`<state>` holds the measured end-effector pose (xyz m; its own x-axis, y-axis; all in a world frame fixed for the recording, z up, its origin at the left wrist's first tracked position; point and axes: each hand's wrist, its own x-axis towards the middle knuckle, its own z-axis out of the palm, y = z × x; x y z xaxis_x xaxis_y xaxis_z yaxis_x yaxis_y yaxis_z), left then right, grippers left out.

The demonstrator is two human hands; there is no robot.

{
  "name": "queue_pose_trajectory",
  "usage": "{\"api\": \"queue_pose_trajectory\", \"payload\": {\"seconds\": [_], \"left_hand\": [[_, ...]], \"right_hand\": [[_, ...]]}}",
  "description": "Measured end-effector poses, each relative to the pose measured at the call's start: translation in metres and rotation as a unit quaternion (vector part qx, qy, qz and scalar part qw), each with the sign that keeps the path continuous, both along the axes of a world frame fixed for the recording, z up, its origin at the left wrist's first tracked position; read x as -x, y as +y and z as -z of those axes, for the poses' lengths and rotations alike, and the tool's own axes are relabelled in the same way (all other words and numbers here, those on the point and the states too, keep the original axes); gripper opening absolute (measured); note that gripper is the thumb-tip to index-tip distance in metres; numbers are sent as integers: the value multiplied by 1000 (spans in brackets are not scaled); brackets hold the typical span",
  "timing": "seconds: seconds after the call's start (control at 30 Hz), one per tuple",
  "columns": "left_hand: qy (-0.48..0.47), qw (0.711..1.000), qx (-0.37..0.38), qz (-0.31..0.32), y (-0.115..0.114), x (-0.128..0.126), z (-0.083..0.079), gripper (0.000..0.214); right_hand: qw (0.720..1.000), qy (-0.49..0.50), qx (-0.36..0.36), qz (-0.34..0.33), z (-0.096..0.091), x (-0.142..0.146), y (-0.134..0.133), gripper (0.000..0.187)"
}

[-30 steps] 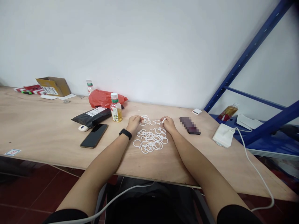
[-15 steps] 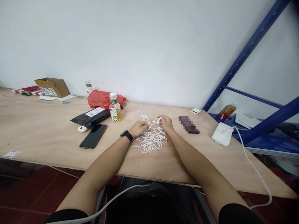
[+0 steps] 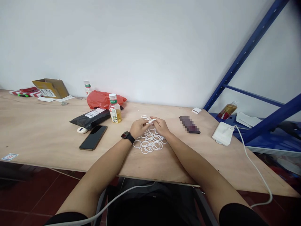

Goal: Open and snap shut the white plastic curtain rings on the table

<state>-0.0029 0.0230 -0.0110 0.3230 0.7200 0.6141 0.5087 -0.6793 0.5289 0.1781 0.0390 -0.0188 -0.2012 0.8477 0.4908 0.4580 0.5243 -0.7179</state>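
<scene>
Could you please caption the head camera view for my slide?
Left hand and right hand meet at a white plastic ring above matching rings on a pale plywood table.

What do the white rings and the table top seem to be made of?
The white rings look like moulded plastic: smooth, uniformly white, with a slight sheen and thin, even bands, though the picture can't confirm the exact plastic. The table top looks like bare plywood, with pale visible wood grain, no obvious paint, and a thin sheet-like edge.

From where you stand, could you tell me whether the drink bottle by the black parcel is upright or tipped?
Upright: the drink bottle stands on its base, white cap on top.
</scene>
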Motion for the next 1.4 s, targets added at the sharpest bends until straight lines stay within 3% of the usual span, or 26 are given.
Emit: {"api": "queue_pose_trajectory", "payload": {"seconds": [0.27, 0.37, 0.57, 0.67, 0.77, 0.87, 0.97, 1.1, 1.23, 1.4], "left_hand": [[-74, 997, -21, -5, 2, 1, 1, 28], [-97, 995, -13, 13, 2, -1, 0, 23], [-133, 983, 117, 51, -3, -6, -1, 32], [-160, 977, 134, 46, -3, -7, -1, 30], [-219, 967, 129, 0, 2, -5, -1, 27], [-290, 946, 138, -40, 9, -1, -1, 24], [-343, 923, 169, -40, 14, 2, -1, 20], [-349, 914, 200, -47, 14, 4, -2, 24], [-355, 910, 209, -56, 15, 5, -1, 26], [-396, 885, 243, -29, 16, 4, -1, 25]], "right_hand": [[993, -102, -46, -39, -3, -1, -2, 32], [997, -64, -15, -43, -2, -3, -1, 33], [993, 48, 67, -84, 2, -1, 1, 40], [992, 55, 76, -83, 3, -1, 3, 43], [996, 38, 63, -50, 6, -9, 11, 42], [997, 27, 53, 40, 12, -29, 24, 41], [991, -35, 57, 116, 20, -52, 36, 33], [981, -138, 72, 115, 26, -67, 42, 31], [969, -218, 64, 97, 24, -61, 40, 31], [955, -255, 85, 123, 21, -57, 37, 26]]}}
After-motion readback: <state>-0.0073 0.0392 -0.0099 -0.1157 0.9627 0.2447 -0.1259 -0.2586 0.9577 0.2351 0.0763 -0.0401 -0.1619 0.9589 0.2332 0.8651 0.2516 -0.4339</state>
